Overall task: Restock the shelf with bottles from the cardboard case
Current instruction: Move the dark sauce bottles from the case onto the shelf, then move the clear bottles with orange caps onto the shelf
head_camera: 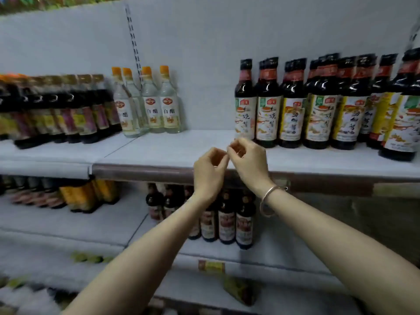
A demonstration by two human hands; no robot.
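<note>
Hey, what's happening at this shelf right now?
A person is restocking a shop shelf. Neither the left hand nor the right hand holds a bottle; their fingertips meet above the bare gap between the clear vinegar bottles and the dark sauce bottles. No cardboard case is in view.

Your left hand and right hand meet fingertip to fingertip, fingers curled, over the bare stretch of shelf, between clear bottles and dark bottles.
</note>
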